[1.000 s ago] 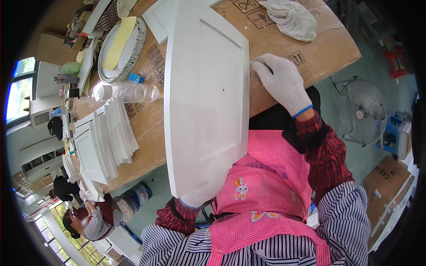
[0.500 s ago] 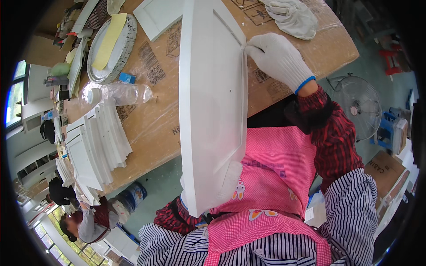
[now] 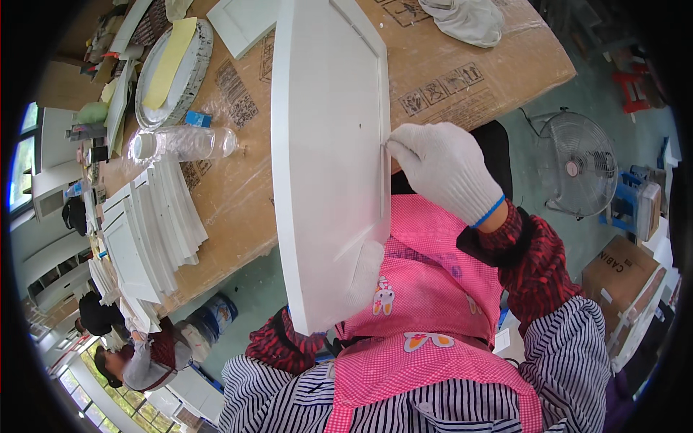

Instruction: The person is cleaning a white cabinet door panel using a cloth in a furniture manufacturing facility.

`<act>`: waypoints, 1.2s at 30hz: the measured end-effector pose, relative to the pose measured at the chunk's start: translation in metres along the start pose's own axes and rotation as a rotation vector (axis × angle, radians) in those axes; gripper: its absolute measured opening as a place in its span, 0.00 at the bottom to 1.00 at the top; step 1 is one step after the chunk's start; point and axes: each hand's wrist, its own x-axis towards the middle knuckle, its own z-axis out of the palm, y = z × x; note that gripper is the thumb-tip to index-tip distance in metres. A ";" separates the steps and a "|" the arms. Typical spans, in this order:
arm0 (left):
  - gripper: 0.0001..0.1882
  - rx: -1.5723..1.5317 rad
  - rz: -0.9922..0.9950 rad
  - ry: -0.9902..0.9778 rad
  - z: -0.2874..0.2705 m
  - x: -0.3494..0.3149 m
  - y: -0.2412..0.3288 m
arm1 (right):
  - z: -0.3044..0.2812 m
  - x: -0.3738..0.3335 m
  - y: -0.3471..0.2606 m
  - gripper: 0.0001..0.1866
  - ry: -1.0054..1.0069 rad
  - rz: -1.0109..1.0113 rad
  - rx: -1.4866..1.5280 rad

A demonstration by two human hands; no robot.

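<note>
A white cabinet door [image 3: 328,159] with a raised frame and recessed middle stands tilted on edge in front of me, its upper part over the table. My left hand [image 3: 367,278], in a white knit glove, grips its lower end. The fingers lie over the door's face; the rest of that hand is hidden behind the door. My right hand [image 3: 440,169], in a white glove with a blue cuff, is closed in a pinch against the inner edge of the right frame strip. Whatever its fingertips hold, if anything, is hidden.
The cardboard-covered table [image 3: 238,209] bears a stack of white panels [image 3: 148,224], a clear plastic bottle [image 3: 188,143], a round lid [image 3: 195,72] with a yellow strip and a white cloth [image 3: 465,22]. A fan [image 3: 577,166] and a cardboard box [image 3: 613,278] stand right. A person [image 3: 151,361] works at left.
My right hand has slid down along the door's right frame strip toward me. The door has shifted slightly left and up in view, while my left hand keeps its grip.
</note>
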 end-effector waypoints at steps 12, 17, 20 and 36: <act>0.13 0.005 0.278 0.086 -0.001 0.011 0.026 | 0.018 -0.054 -0.016 0.10 -0.071 -0.027 0.020; 0.12 0.100 0.226 0.054 0.001 0.005 0.023 | 0.020 -0.067 -0.021 0.10 -0.084 -0.030 0.073; 0.12 0.037 0.177 0.039 -0.001 0.010 0.038 | 0.029 -0.072 -0.015 0.10 -0.104 0.006 0.116; 0.13 0.043 0.187 0.043 -0.008 0.006 0.029 | 0.003 0.039 0.039 0.17 0.201 0.134 0.547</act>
